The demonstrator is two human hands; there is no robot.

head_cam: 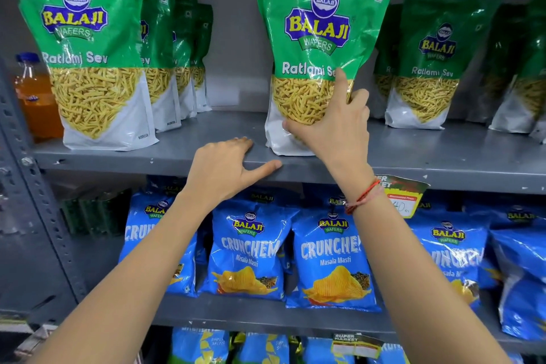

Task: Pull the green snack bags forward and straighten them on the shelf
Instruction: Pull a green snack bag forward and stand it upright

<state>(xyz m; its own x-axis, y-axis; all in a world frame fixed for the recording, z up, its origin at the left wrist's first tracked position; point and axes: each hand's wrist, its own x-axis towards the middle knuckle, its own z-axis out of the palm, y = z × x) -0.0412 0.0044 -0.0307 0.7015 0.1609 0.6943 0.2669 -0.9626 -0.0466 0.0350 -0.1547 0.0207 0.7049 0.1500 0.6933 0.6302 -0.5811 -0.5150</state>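
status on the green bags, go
Right hand gripping middle green bag at shelf front. Left hand empty, resting on shelf edge. Right-side bags still set back. Nothing blocking.

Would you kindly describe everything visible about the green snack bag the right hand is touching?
The green snack bag is a glossy plastic pouch, green above and white at the base, with a clear window showing thin yellow sev. It reads "Balaji Wafers" and "Ratlami Sev". It stands upright near the front edge of the grey metal shelf, leaning slightly. The right hand grips its lower right front; more bags stand further back.
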